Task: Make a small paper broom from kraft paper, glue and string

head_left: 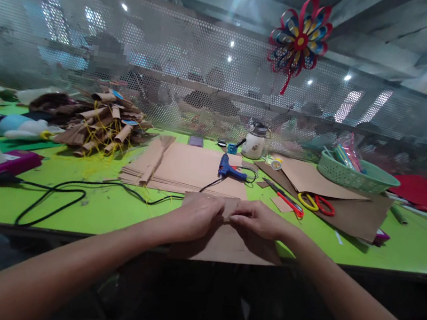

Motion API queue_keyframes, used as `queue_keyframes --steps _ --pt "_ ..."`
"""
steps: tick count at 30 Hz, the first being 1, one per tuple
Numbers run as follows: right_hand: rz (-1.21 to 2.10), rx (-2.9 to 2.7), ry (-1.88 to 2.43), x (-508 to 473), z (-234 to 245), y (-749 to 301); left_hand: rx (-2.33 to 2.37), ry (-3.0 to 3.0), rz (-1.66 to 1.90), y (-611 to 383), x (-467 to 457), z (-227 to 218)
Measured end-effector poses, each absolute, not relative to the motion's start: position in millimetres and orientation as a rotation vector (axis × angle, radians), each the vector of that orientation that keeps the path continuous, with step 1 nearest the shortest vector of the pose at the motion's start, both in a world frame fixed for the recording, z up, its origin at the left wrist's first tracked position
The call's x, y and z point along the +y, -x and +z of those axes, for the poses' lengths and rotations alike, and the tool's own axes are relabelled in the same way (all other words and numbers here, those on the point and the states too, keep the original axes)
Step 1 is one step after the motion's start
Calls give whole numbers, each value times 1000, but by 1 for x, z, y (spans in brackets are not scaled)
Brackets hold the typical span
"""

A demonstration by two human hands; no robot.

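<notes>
A sheet of brown kraft paper (224,245) lies at the near edge of the green table (108,208), its far part folded back. My left hand (199,214) is closed on the fold's left side, fingers curled and pressing the paper. My right hand (256,218) pinches the same fold on its right side, fingertips almost meeting the left hand. Both hands rest on the paper. Behind them lie a blue hot glue gun (230,169) on a stack of brown sheets (191,170), and red-and-yellow scissors (314,203).
A heap of rolled brown paper pieces with yellow string (103,123) sits back left. A black cable (70,194) loops across the table. A green basket (357,174), a white jar (254,142), red paper (423,190) and a mesh screen (171,67) with a paper pinwheel (299,38) stand behind.
</notes>
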State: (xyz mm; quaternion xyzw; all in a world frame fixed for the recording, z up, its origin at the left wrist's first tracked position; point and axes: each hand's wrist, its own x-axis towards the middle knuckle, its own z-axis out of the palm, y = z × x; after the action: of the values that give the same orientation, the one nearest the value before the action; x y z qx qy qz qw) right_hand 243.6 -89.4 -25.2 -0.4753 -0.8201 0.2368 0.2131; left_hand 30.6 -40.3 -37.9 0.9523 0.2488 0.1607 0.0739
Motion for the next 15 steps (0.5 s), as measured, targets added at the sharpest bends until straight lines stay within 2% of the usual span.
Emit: queue_keyframes --steps 10,15 --pt "679 -2159 1289 -93 -33 -243 555 -2767 482 -21 -41 -35" --pt "686 -2170 1278 -95 -29 -240 620 -2655 431 -21 -42 -34"
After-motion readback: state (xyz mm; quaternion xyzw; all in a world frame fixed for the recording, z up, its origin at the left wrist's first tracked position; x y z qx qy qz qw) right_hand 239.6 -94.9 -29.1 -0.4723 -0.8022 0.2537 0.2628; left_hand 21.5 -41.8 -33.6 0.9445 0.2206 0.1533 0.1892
